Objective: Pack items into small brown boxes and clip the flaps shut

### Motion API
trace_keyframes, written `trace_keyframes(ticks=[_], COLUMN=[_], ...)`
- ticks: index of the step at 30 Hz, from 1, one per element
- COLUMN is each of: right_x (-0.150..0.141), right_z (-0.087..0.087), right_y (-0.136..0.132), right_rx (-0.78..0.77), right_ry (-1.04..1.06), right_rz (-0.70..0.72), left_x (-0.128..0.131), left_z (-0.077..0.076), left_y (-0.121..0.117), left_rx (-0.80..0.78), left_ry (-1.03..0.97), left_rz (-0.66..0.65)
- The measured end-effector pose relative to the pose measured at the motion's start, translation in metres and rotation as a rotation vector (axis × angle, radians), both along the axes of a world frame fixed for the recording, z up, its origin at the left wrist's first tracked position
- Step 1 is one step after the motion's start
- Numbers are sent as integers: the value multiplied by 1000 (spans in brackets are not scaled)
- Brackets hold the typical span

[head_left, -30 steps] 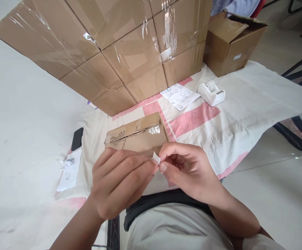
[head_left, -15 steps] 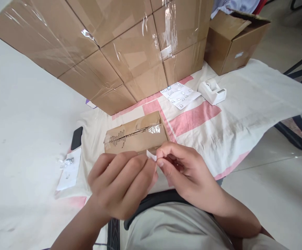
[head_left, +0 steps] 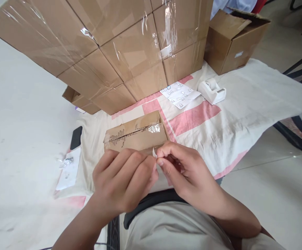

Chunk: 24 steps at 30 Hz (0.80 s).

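Observation:
My right hand [head_left: 183,168] pinches a small white strip [head_left: 154,153] between thumb and index finger. The strip's free end sticks up, and whether it is paper or a sticker I cannot tell. Against those fingertips my left hand [head_left: 126,175] is closed, knuckles toward me. Its own fingertips are mostly hidden, so what they grip does not show. Just beyond both hands lies a taped cardboard box [head_left: 137,133] with dark scribbled marks and shiny clear tape along its top seam.
Behind stands a tall stack of taped cartons [head_left: 135,59]. A white tape dispenser [head_left: 212,92] and a printed sheet [head_left: 179,94] lie on the cloth [head_left: 244,93]. An open carton [head_left: 236,45] stands at right, another [head_left: 82,102] at left. A black phone [head_left: 76,138] lies near a white paper [head_left: 70,173].
My left hand has shifted slightly right and turned. The white strip now stands more upright and shows less. At the left, an open carton has come into view behind the stack.

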State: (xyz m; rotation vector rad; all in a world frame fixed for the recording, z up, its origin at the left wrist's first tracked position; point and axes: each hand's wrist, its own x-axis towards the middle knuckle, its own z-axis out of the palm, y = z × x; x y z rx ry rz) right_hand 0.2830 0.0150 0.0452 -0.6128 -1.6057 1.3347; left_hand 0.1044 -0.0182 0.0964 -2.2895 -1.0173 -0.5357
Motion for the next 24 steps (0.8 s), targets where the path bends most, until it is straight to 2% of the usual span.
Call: trace_keyframes(ticks=[6, 12, 18, 24], right_x=[0, 1, 4, 5], right_z=[1, -1, -1, 2], right_y=[-2, -1, -1, -3], right_rx=[28, -3, -9, 41], right_ry=[-5, 15, -20, -66], right_rz=[-3, 20, 26, 28], left_x=[1, 1, 0, 2], left_z=[-6, -3, -3, -8], left_y=[3, 1, -1, 2], left_rx=[-30, -107, -125, -95], left_ry=[-67, -164, -139, -121], left_rz=[5, -8, -13, -23])
